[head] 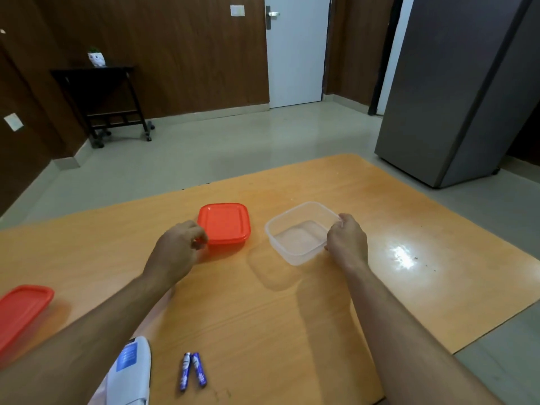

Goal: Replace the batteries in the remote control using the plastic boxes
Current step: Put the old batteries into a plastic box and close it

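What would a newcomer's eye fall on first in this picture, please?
Probably the red-lidded box at the table's middle, with the left hand at its near corner. Beside it, the right hand grips the rim of an open clear box. Two blue batteries lie at the near edge, beside a white remote.

The table under my arms is orange wood-grain with a white glare patch. At my left grip sits a box with a red-orange lid; a second red-orange lid lies well left of it. My right grip holds a clear, colourless box. Nearer me lie two blue batteries with white markings and a white remote bearing a blue label.
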